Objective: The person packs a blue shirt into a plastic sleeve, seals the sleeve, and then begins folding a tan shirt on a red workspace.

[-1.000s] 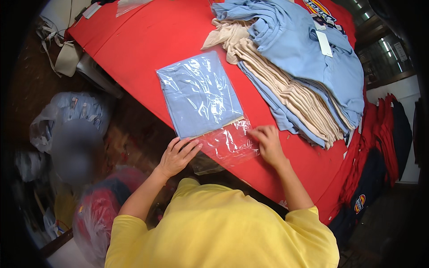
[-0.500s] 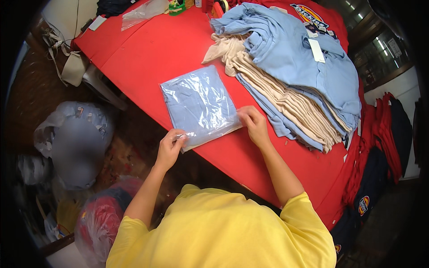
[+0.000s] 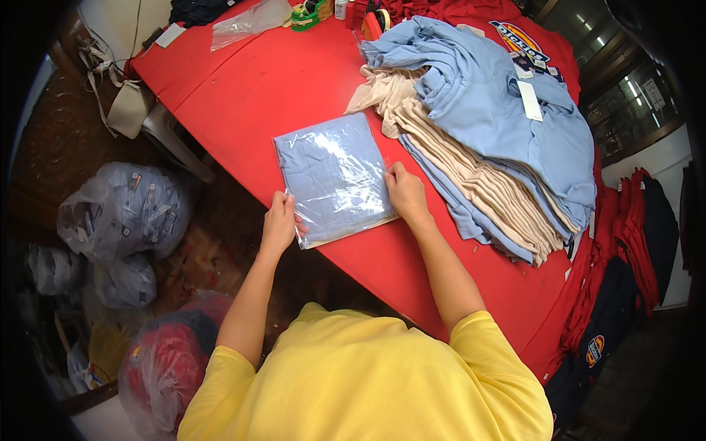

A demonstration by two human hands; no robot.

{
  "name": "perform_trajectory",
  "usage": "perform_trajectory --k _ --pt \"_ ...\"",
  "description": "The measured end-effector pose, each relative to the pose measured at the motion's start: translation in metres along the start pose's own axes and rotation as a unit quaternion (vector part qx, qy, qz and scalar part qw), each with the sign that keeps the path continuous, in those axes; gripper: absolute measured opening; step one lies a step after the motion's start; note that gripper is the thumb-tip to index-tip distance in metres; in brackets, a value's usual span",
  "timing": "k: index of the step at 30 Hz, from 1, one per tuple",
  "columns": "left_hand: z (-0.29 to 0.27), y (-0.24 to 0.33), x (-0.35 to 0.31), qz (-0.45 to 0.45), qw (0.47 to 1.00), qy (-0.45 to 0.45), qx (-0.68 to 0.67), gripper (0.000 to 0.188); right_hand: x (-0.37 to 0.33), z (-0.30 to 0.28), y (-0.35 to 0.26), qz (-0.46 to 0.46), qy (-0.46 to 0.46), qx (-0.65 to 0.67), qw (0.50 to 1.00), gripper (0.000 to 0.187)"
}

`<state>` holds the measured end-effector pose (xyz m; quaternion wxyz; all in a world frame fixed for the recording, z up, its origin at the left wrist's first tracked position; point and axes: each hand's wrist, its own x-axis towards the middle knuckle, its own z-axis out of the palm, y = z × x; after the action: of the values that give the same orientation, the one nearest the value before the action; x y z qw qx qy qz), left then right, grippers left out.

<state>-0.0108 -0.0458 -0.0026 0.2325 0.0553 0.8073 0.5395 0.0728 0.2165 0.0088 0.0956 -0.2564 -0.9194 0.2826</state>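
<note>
The flat, folded light-blue garment (image 3: 327, 158) in a shiny clear plastic bag (image 3: 346, 198) lies between my left grip (image 3: 279, 222) and right grip (image 3: 407, 193), over the red tabletop (image 3: 235, 110). Watching remotely, I see both nearly closed, the left pinching the bag's left edge, the right holding its right edge. A pile of light-blue and cream cloth garments (image 3: 507, 110) stands just right of my right grip.
</note>
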Motion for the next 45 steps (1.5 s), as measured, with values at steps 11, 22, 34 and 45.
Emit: perform_trajectory --k 11,22,34,45 --pt "-0.038 0.033 0.014 0.023 0.907 0.006 0.420 0.050 -0.016 -0.007 -0.022 -0.114 0.178 0.025 0.977 0.033" --pt "0.020 0.000 0.022 0.432 0.834 0.029 0.343 0.046 -0.015 0.062 -0.067 -0.237 0.030 -0.158 0.958 0.073" --pt "0.020 0.026 0.023 0.434 0.799 -0.044 0.414 0.064 0.019 0.019 -0.071 -0.079 0.094 -0.107 0.987 0.080" --pt "0.003 -0.021 -0.004 0.395 0.874 -0.119 0.258 0.060 0.032 0.000 -0.008 0.131 -0.242 0.455 0.847 0.072"
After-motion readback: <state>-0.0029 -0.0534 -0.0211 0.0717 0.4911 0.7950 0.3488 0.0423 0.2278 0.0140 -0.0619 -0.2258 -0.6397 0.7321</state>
